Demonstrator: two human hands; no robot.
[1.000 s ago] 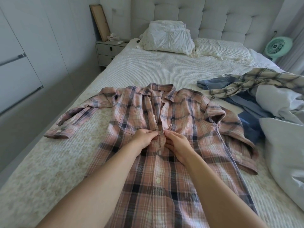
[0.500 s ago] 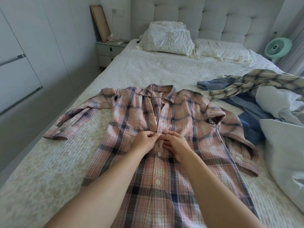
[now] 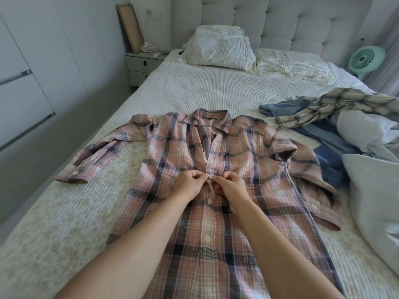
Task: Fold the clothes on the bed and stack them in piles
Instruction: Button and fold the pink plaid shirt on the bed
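Note:
A pink plaid shirt (image 3: pixel 248 160) lies face up on the bed (image 3: pixel 194 89), collar away from me, sleeves spread to both sides. Its lower buttons are fastened; the front stands open above my hands. My left hand (image 3: pixel 189 185) pinches the left edge of the button strip at mid-chest. My right hand (image 3: pixel 230 185) pinches the right edge beside it, fingertips almost touching the left hand's at a white button. A heap of unfolded clothes lies at the right: a cream plaid shirt (image 3: pixel 336 104) over blue garments (image 3: pixel 328 160).
White bedding (image 3: pixel 375 190) is bunched along the right edge. Pillows (image 3: pixel 220 48) lie by the padded headboard. A nightstand (image 3: pixel 142 65) with a leaning frame stands at the far left, wardrobe doors (image 3: pixel 26 78) along the left wall, a green fan (image 3: pixel 366 59) at the far right.
Both hands have stayed at the shirt's front, fingers shifting slightly on the same button. The shirt has not moved.

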